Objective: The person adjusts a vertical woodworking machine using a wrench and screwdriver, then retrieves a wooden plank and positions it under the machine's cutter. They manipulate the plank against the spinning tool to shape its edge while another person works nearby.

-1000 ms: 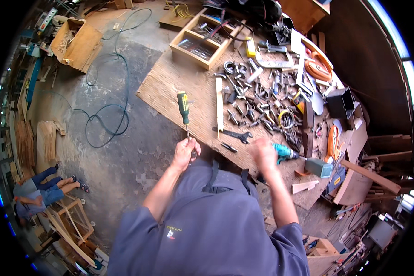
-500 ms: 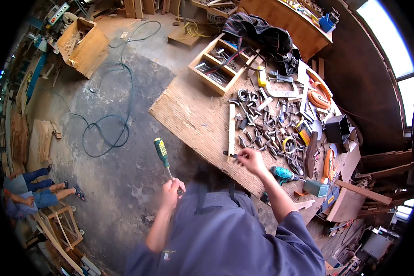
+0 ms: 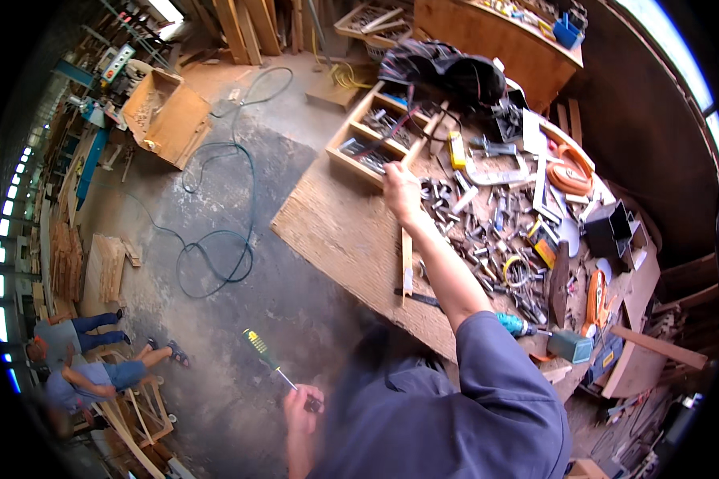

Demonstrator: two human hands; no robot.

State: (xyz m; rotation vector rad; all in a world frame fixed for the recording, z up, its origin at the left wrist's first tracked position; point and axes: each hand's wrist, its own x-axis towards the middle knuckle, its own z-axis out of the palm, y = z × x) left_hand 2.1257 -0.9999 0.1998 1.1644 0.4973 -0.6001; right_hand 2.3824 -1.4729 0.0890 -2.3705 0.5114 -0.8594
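Note:
My left hand [image 3: 302, 407], low in the view, is closed on a screwdriver [image 3: 260, 347] by its metal shaft, the green and yellow handle sticking up; a small dark piece is also in that grip. My right hand [image 3: 401, 190] reaches to the near corner of a divided wooden tray [image 3: 335, 158] of metal bits, fingers curled; what they grip, if anything, is unclear. Below it on the plywood bench [image 3: 319, 231] lie a wood strip [image 3: 407, 267], a dark wrench [image 3: 423, 298], loose metal fittings [image 3: 471, 239] and a teal cordless drill [image 3: 513, 324].
Two people [image 3: 100, 375] are at the left beside a wooden frame [image 3: 152, 427]. A coiled hose [image 3: 224, 233] lies on the concrete floor. An open wooden box [image 3: 176, 136] stands at the back left. Orange tools [image 3: 571, 172] and a dark metal box [image 3: 607, 229] sit on the bench's right.
My right hand has moved from beside the wrench forward to the divided tray. My left hand with the screwdriver is lower, and the view has shifted.

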